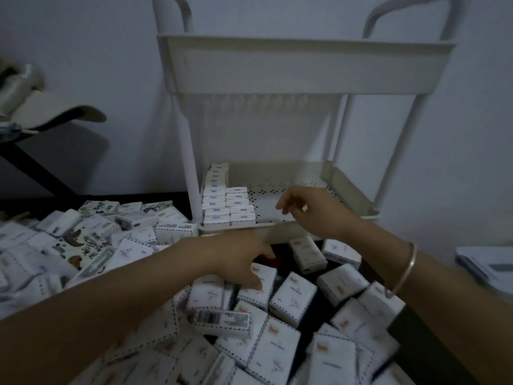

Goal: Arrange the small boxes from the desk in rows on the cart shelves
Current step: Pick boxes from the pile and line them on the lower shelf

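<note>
Small white boxes (pixel 293 298) with dashed blue edging lie in a loose heap across the dark desk (pixel 416 340), facing every way; one near the middle shows a barcode label (pixel 222 319). A few boxes with dark printed drawings (pixel 80 243) lie at the left of the heap.

More boxes stand packed in two rows (pixel 227 207) at the left end of the lower shelf (pixel 349 190) of a white cart (pixel 305 68). The left row reaches farther back than the right one. The remainder of the shelf's perforated floor is bare.

The left hand (pixel 244 259) reaches down into the heap, its fingers lying on one box (pixel 263 284) just before the cart. Whether this grip has closed on the box cannot be told.

The right hand (pixel 311 209) hangs over the lower shelf, to the right of the two rows. Its fingers are loosely curled and apart, a slack grip holding nothing. A thin metal bangle (pixel 404 269) circles the right wrist.

The cart's upper shelf (pixel 305 65) is seen from below, and its contents are hidden. A pale cap (pixel 55 112) rests at far left, and papers (pixel 485 265) lie at far right. A plain wall (pixel 97 51) stands behind.
</note>
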Action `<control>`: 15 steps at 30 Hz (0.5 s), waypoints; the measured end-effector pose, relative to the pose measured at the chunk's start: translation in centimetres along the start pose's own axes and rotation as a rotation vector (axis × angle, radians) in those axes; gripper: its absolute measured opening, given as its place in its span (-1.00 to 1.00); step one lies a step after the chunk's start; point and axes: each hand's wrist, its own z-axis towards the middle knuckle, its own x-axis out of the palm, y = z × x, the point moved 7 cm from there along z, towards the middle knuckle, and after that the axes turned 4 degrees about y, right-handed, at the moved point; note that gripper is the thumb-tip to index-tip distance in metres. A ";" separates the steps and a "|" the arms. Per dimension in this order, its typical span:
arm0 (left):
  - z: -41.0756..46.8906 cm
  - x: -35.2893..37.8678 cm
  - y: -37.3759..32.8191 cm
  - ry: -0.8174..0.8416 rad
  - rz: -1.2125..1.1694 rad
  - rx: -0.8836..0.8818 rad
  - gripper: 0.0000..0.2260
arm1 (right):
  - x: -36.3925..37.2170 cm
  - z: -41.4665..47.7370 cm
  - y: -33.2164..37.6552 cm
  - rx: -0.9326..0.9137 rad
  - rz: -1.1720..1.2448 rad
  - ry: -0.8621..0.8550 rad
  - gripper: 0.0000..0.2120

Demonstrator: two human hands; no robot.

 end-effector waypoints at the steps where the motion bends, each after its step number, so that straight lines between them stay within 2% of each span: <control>1: 0.1 0.2 0.1 0.016 -0.012 -0.002 -0.43 | 0.1 -1.1 -0.1 0.017 -0.026 0.043 -0.80; 4: 0.1 0.4 0.1 0.033 -0.038 -0.004 -0.55 | 1.1 -4.3 0.1 0.038 -0.145 0.210 -0.84; 8: -0.5 0.1 -0.5 0.008 -0.078 -0.016 -0.64 | 3.7 -7.4 0.1 0.079 -0.344 0.382 -0.76; 15: -1.7 -0.2 -0.7 -0.147 -0.094 -0.037 -0.63 | 5.8 -8.7 0.2 0.163 -0.556 0.357 -0.58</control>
